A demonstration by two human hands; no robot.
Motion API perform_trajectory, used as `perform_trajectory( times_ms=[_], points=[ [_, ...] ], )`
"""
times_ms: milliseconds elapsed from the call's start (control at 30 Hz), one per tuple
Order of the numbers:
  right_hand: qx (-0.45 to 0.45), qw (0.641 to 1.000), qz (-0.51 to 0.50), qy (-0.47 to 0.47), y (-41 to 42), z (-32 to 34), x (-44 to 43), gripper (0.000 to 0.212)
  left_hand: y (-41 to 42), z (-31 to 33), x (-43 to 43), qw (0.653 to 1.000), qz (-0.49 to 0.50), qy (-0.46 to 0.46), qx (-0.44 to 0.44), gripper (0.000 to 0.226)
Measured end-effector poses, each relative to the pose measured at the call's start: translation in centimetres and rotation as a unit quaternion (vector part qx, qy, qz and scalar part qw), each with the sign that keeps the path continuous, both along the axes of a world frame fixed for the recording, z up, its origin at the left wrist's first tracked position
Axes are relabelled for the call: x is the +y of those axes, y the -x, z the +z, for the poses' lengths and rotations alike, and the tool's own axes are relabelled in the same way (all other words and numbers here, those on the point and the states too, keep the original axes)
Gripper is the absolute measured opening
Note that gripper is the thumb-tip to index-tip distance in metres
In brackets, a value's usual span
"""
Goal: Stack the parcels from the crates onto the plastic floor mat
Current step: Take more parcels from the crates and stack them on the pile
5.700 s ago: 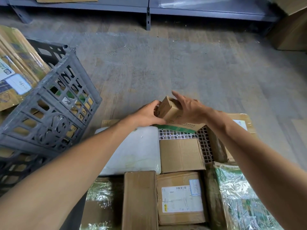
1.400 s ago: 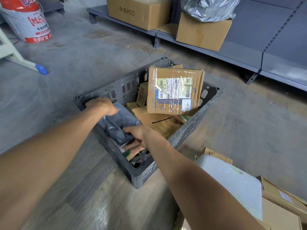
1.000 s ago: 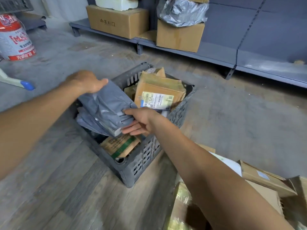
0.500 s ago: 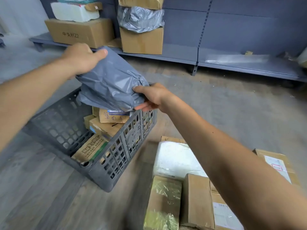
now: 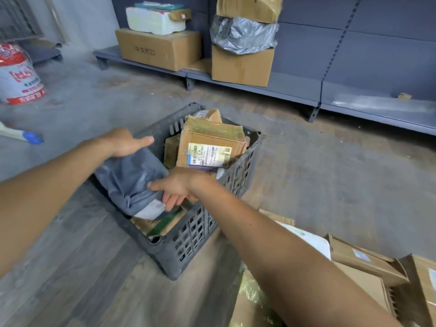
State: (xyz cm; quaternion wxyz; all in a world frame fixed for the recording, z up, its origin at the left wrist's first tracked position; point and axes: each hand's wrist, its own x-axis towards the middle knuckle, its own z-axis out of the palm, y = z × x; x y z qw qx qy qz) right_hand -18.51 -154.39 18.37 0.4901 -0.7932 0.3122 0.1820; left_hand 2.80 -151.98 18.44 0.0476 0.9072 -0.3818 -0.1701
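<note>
The grey bag (image 5: pixel 132 178) sits at the left side of the crate (image 5: pixel 188 244), above its contents and partly over the left wall. Bare floor (image 5: pixel 318 185) lies open to the left and right of the crate; a labelled box (image 5: pixel 207 147) stands tilted just right of the bag. The bag's long axis runs away from the person, white label (image 5: pixel 151 208) at the near end. It is soft, creased plastic. The left hand (image 5: pixel 125 142) holds the far end, thumb straight, fingers hidden. The right hand (image 5: pixel 179 185) pinches the near edge, thumb on top, fingers beneath. Stacked parcels (image 5: pixel 361 263) lie near the crate's near corner.
</note>
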Motion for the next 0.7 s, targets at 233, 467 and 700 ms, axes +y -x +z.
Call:
perform_trajectory(
  times_ms=[233, 467, 700],
  points=[
    [0.074, 0.984, 0.087, 0.133, -1.4, -4.4, -1.1, 0.052, -1.2, -6.7, 0.0, 0.995, -0.003, -0.069, 0.078, 0.082],
    [0.1, 0.953, 0.104, 0.265, 0.0, -5.0, -4.5, 0.05, 0.5, -10.0, -1.2, 0.967, -0.01, -0.172, 0.188, 0.074],
    [0.064, 0.894, 0.078, 0.436, 1.1, -7.2, -6.5, 0.055, 0.6, -10.6, -5.6, 0.997, 0.017, 0.063, 0.035, 0.029]
  ],
)
